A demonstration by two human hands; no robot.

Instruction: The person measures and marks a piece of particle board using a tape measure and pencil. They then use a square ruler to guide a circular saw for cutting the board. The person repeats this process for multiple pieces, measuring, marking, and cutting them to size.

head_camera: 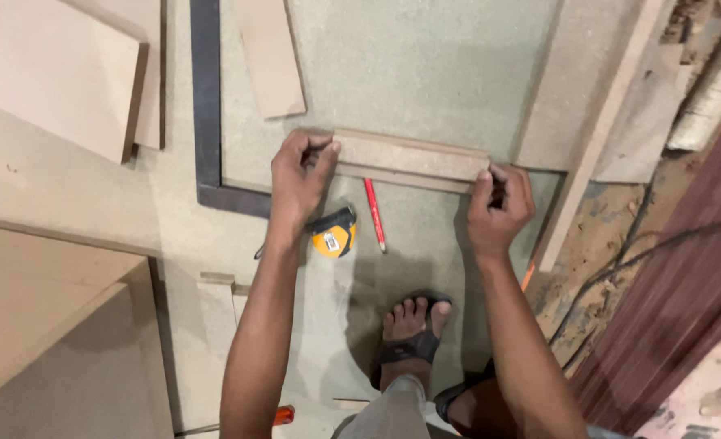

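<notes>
two hands grip one short wooden strip (409, 159) flat on the board floor (425, 65): left hand (299, 175) pinching one end, right hand (499, 203) the other. the step looks like positioning; a red pencil (374, 214) and tape measure (333, 233) lie just below the grip, so marking calls for freeing one hand.

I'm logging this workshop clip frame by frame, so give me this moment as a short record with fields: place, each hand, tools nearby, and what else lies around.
place: workshop floor covered with board
left hand: grips the left end of a short wooden strip
right hand: grips the strip's right end
strip: lies flat on the board
tools nearby: yellow tape measure, red pencil, dark metal square
foot: sandalled foot on the board
around: cut boards at left, cables at right
</notes>
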